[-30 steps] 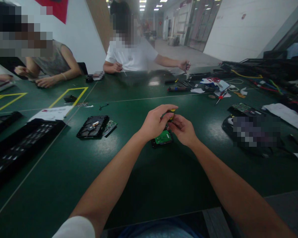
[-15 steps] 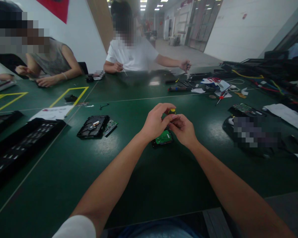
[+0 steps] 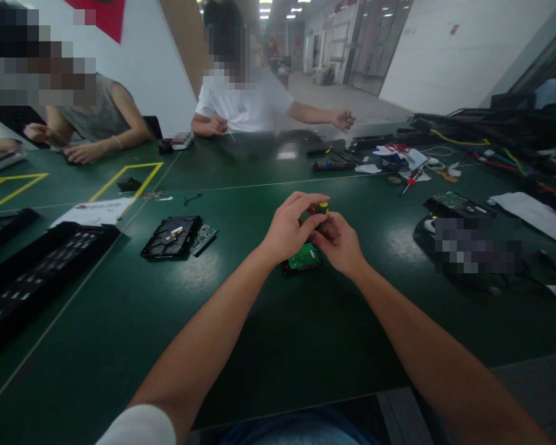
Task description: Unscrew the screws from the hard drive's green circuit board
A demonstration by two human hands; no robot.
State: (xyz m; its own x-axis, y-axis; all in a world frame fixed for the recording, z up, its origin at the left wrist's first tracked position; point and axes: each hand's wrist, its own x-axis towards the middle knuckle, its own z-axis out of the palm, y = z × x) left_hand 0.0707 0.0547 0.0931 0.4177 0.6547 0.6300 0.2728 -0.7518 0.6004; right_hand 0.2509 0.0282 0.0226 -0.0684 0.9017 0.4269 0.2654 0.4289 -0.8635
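the left forearm (image 3: 213, 315) is slanting from the lower left of the frame and the right forearm (image 3: 419, 334) from the lower right. near the center, the left hand (image 3: 287, 228) is arching, thumb and forefinger bending toward each other, while the right hand (image 3: 341, 245) is sitting slightly lower and to the right, fingers curling inward.

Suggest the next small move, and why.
Perhaps a small twist of the yellow-topped tool with the left hand: it grips the tool upright, the right hand is close beside, and the green board lies below. The tip is hidden.
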